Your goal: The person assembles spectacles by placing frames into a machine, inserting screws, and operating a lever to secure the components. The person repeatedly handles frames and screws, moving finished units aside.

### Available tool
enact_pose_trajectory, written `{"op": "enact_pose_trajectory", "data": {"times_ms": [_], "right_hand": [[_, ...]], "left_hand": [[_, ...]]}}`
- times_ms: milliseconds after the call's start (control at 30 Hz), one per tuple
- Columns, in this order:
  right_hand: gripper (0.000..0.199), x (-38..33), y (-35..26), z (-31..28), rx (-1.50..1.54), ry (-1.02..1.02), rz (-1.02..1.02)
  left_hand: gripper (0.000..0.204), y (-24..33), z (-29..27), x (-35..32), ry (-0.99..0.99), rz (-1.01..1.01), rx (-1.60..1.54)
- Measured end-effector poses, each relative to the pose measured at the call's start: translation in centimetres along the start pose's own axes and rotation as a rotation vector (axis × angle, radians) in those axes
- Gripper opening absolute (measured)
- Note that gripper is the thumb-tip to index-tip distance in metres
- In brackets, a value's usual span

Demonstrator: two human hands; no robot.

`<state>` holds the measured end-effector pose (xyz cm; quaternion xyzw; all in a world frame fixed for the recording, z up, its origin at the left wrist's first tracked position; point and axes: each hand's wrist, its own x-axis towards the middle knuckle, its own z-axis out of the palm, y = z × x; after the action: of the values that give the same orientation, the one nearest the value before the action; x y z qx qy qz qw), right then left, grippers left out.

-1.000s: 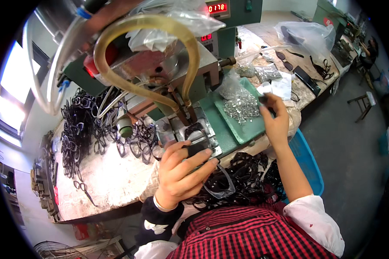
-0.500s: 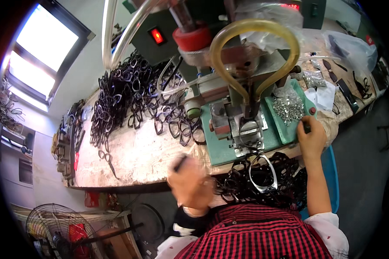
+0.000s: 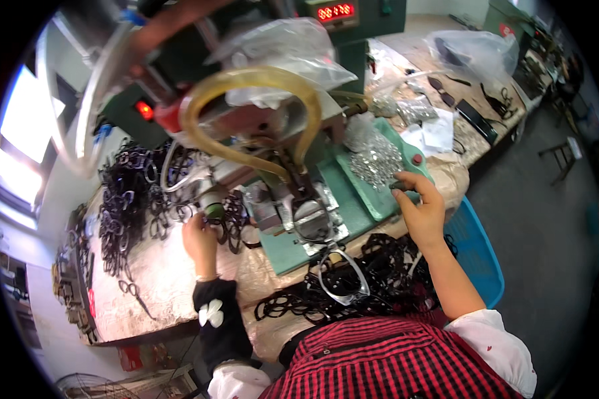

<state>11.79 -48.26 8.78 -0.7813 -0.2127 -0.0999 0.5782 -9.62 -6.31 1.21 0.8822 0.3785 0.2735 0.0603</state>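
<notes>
My left hand [image 3: 200,245] is at the edge of a heap of dark eyeglass frames [image 3: 128,199], just below a green knob [image 3: 213,210] on the machine. Its fingers curl in at a dark frame there; part of the grip is hidden. Over the near right edge of a green tray [image 3: 383,211] my right hand [image 3: 422,211] pinches a small dark thing I cannot make out. Small shiny metal parts [image 3: 377,161] lie in that tray beside the fingertips. Between my hands, a pale-rimmed eyeglass frame [image 3: 364,284] hangs off the front of the machine's metal fixture [image 3: 311,223].
A looped yellowish hose [image 3: 192,123] arches over the fixture. More black frames [image 3: 293,302] lie against my checked apron. At the right stands a blue basket [image 3: 479,256]. Papers [image 3: 438,133], sunglasses parts and a plastic bag [image 3: 476,53] lie on the bench's far right.
My left hand has moved forward and left, from above the near bench edge to the frame heap. My right hand stays by the green tray, still pinching. The whole view has turned.
</notes>
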Motion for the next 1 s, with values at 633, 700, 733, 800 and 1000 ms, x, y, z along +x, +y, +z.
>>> {"op": "enact_pose_trajectory", "data": {"times_ms": [633,700,733,800,1000], "right_hand": [[0.045,2.6,-9.1,6.6,0.59,-0.278,0.161],[0.045,1.8,-8.9,6.7,0.599,-0.264,0.147],[0.044,1.8,-9.1,6.7,0.608,-0.255,0.124],[0.047,1.6,-9.2,6.8,0.678,-0.268,0.172],[0.049,1.3,-10.7,7.1,0.853,-0.305,0.246]], "left_hand": [[0.025,8.7,-6.1,-5.7,-0.012,-0.504,-1.646],[0.023,8.6,-5.7,-7.3,0.046,-0.533,-1.64],[0.022,9.0,-6.0,-7.6,0.092,-0.541,-1.638],[0.019,10.6,-7.7,-6.9,0.118,-0.363,-1.692],[0.019,21.0,-17.3,-1.7,0.301,0.645,-1.057]]}}
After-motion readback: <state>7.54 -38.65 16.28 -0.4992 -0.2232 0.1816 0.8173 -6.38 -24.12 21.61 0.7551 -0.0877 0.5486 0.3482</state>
